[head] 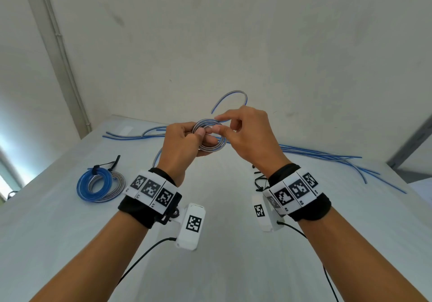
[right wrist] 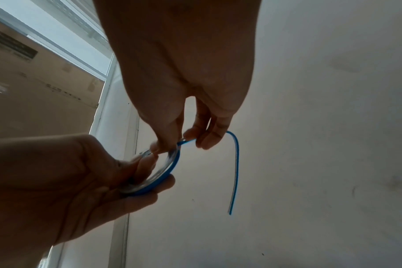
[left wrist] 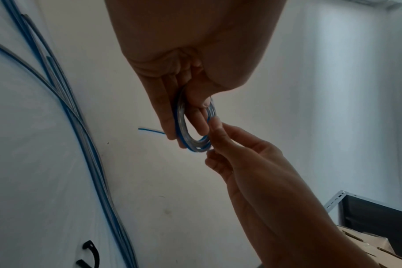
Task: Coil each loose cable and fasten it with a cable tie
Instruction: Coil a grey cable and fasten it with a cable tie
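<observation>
Across the pale surface [head: 233, 243] before you, loose cables [head: 327, 155] in blue and grey trailed from about ten o'clock to three o'clock along the far edge. At nine o'clock lay two finished coils [head: 100, 185], one blue and one grey, overlapping, with a black cable tie [head: 94, 168] round the blue one. More black ties [head: 260, 182] sat just beside your right wrist. Raised above the middle, at twelve o'clock, your left hand [head: 184, 145] gripped a small coil [head: 210, 138] of blue-and-grey cable, thumb pressed on top and fingers curled beneath. Your right hand [head: 247, 133] pinched the cable at the coil's right edge between thumb and fingertips, index finger lifted. Its free end [head: 230, 98] arched up beyond your hands.
</observation>
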